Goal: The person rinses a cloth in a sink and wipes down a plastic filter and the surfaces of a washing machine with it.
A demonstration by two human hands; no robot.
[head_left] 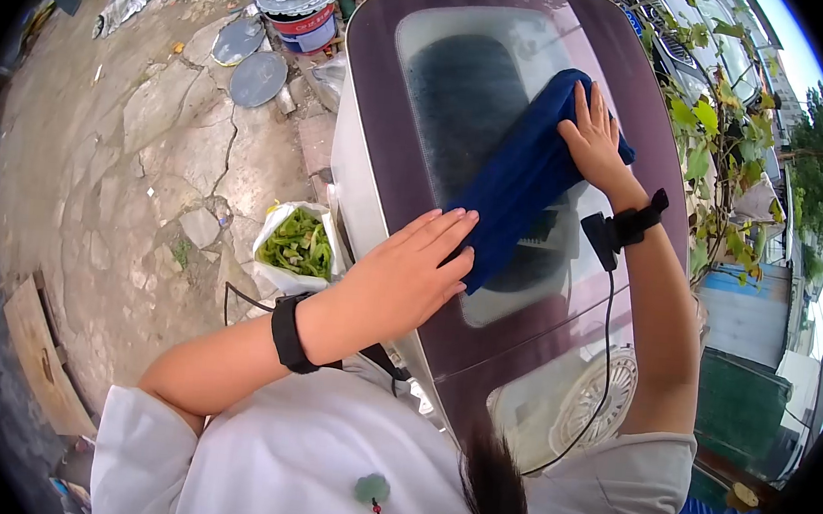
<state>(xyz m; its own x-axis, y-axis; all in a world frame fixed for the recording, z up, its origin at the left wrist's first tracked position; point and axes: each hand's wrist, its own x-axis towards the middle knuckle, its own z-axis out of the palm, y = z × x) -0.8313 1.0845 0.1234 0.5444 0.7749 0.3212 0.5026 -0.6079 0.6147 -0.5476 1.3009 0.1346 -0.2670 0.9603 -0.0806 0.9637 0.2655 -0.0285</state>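
A dark blue cloth [529,174], folded into a long strip, lies slantwise over the clear window of a purple-topped washing machine [376,90]. On the cloth's lower left end rests my left hand [421,263], its fingers stretched out and the palm down. My right hand [595,141] lies flat on the upper right end with its fingers spread. Through the window a dark round tub shows, partly covered by the cloth. Both wrists carry black straps, and a black cable hangs from the right one.
Left of the machine stands a white bag of green leafy vegetables [298,246]. Paint buckets [298,6] and loose round lids [257,79] sit farther back on cracked concrete. Vines [701,135] grow close along the machine's right side. A wooden board [46,354] lies at far left.
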